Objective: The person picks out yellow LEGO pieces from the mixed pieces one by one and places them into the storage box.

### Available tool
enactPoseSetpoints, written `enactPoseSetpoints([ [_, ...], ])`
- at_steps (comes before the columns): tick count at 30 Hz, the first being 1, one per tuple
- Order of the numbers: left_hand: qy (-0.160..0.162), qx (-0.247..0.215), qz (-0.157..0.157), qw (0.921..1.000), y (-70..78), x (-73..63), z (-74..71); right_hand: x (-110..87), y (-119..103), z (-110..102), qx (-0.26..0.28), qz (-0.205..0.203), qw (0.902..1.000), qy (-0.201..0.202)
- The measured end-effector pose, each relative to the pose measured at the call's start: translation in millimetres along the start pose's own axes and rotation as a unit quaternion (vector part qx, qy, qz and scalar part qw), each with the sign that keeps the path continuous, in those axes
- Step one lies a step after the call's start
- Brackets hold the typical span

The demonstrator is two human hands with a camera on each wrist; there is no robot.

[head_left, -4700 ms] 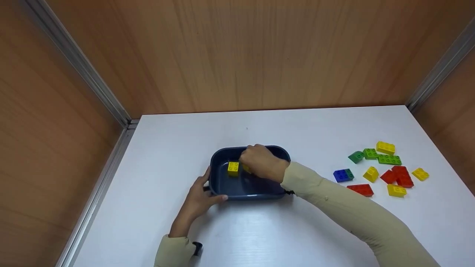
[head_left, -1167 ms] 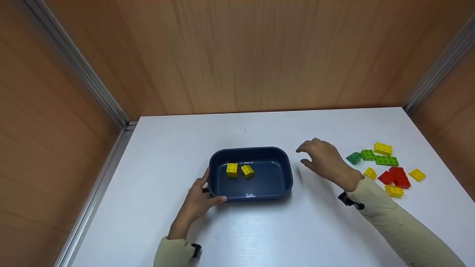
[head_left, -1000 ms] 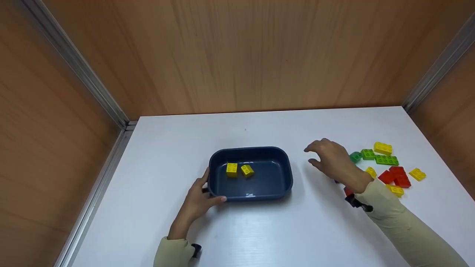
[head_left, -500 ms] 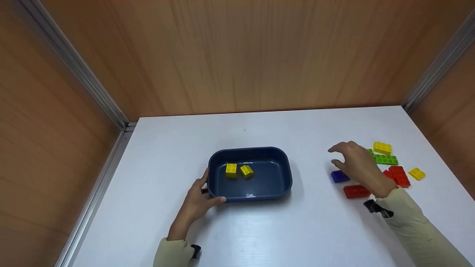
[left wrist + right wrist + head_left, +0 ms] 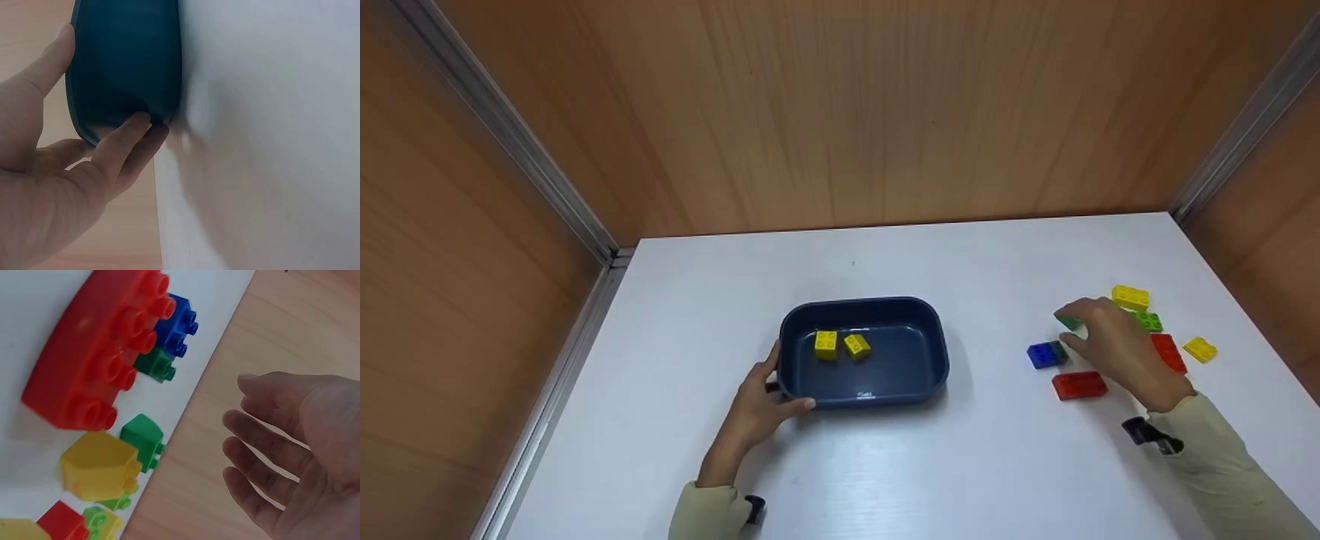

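My left hand [image 5: 757, 409] holds the left end of a dark blue baking dish [image 5: 900, 367], thumb at the front rim and fingers along the side. Inside the dish lie two yellow toy building bricks, a larger one [image 5: 826, 346] and a smaller one [image 5: 857, 346]. At the right, my right hand [image 5: 1121, 356] hovers over a group of bricks, thumb and fingers apart. A dark green brick [image 5: 1067, 322] shows between them in the head view. The right wrist view has the fingers loosely bent around nothing, with that green brick [image 5: 143, 441] away from them.
Near the right hand lie a blue brick [image 5: 1041, 355] beside a dark green one [image 5: 1060, 351], and red bricks [image 5: 1080, 385] [image 5: 1168, 352]. Yellow bricks [image 5: 1130, 297] [image 5: 1201, 349] and a light green brick [image 5: 1147, 321] lie farther right. Wooden panels [image 5: 840, 112] wall the white table.
My right hand left the dish, where a second yellow brick now shows, and moved right until it was over the bricks. The left hand stays at the dish.
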State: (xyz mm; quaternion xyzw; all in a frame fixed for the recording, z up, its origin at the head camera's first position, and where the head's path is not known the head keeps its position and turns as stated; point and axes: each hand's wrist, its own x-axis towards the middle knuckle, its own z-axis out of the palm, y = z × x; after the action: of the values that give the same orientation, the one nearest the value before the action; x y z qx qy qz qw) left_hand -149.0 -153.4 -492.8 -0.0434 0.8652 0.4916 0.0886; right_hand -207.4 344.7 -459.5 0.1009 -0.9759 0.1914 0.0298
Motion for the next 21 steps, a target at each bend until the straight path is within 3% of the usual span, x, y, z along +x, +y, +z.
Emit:
enactPoseSetpoints([
  [8,0.0,0.002,-0.003,1.0,-0.4,-0.1,0.1,-9.7,15,1,0.001,0.001,1.0,0.008],
  [21,0.0,0.001,0.004,1.0,-2.4,0.1,0.2,-25.3,33,3,-0.013,0.035,0.9992,-0.011],
])
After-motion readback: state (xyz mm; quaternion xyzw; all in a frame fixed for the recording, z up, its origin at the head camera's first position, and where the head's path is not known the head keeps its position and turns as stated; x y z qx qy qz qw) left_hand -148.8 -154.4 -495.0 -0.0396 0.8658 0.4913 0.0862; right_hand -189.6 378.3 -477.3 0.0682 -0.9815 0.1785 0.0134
